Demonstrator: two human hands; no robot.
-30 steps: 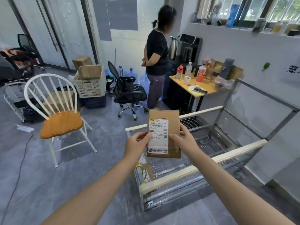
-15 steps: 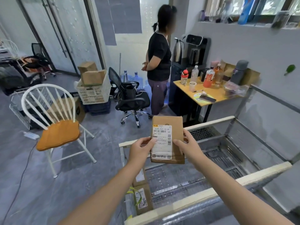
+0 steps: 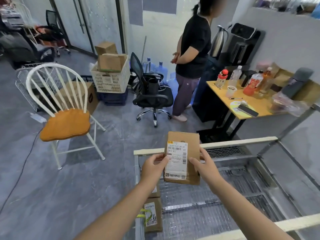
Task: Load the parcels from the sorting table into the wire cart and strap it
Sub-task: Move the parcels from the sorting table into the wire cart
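As left hand (image 3: 153, 168) and right hand (image 3: 207, 168) pinch the parcel (image 3: 190, 146) by its sides, fingers (image 3: 203, 154) curled, label up for checking, it hangs over the cart (image 3: 239, 142).

We hold a parcel (image 3: 190, 153) at lower centre of the frame. Our left hand (image 3: 153, 168) is on its left edge and our right hand (image 3: 205, 166) on its right edge. The parcel is in front of the left end of the far rail of the wire cart (image 3: 239, 142), which fills the lower right.

Inside the cart, by its left wall, a second parcel (image 3: 153, 215) sits below our left forearm. A third parcel (image 3: 156, 192) is just above it, partly hidden by the forearm.

At middle left stands a chair (image 3: 65, 122), with a box (image 3: 90, 97) on the floor behind it. At upper centre a crate (image 3: 110, 78) holds a carton (image 3: 110, 62). An office chair (image 3: 152, 94) is to the crate's right, and a person (image 3: 194, 49) stands right of that. Behind the cart, at right, a table (image 3: 223, 94) carries bottles (image 3: 236, 75).
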